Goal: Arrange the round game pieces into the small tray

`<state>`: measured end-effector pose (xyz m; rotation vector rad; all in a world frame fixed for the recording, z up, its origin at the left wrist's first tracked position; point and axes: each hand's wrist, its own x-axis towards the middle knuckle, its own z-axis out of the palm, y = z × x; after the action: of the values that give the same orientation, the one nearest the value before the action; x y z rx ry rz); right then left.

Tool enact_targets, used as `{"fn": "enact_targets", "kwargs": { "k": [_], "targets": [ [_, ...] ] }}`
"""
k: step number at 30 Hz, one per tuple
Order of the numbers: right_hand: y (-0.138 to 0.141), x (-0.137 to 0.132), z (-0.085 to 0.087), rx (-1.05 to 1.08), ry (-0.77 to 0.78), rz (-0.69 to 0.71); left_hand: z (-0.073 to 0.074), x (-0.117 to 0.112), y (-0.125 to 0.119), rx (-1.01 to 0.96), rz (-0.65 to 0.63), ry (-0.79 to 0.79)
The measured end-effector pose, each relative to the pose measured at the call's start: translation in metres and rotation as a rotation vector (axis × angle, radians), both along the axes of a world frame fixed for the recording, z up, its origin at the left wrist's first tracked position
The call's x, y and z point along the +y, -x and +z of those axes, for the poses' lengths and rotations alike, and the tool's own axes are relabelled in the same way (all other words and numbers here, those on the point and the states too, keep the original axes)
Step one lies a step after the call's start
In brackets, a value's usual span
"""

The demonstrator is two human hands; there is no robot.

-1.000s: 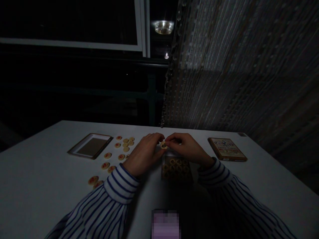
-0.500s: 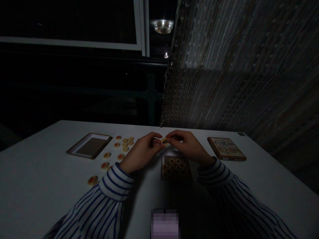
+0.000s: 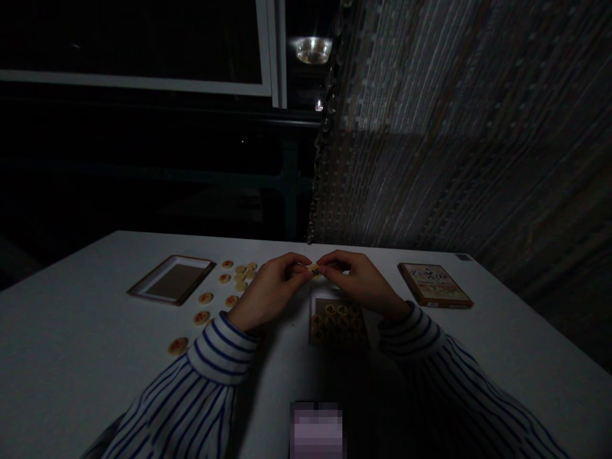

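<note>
From where I stand, both hands meet out in front of the person, over the table (image 3: 86, 319), with a small round piece (image 3: 313, 270) between them. The left hand (image 3: 270, 287) pinches it at one edge with thumb and fingers, and the right hand (image 3: 358, 280) pinches the opposite edge the same way. The piece is pale, with a dark mark on the face turned toward the person, and it is up off the table.

Just below the right hand, on the person's side, sits an open box (image 3: 322, 303). Dark-marked pieces (image 3: 342, 310) lie side by side in it, though its near end is too deep in shadow for me to count them.

Beyond the left hand, to its left, loose pieces (image 3: 205, 298) are scattered on the table. Several show red marks; a little cluster of plain-faced pieces (image 3: 240, 278) lies close to the left hand's knuckles. The left sleeve (image 3: 224, 347), striped blue and white, comes near the closest red one.

Farther left of those stands a shallow tray (image 3: 174, 282), its brown floor showing. Well to the right of the right hand lies a flat lid (image 3: 436, 285) with writing and a picture on top. Past both hands, on the right, hangs a string curtain (image 3: 430, 127).
</note>
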<state>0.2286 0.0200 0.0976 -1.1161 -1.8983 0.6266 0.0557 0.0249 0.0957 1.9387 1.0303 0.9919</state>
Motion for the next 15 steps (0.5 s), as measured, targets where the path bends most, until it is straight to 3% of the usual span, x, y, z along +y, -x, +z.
{"fn": "enact_targets", "kwargs": {
  "k": [15],
  "targets": [
    [-0.0001,-0.0005,-0.0011,-0.016,0.003,0.0,-0.001,0.0022,0.001,0.021,-0.001,-0.041]
  ]
}}
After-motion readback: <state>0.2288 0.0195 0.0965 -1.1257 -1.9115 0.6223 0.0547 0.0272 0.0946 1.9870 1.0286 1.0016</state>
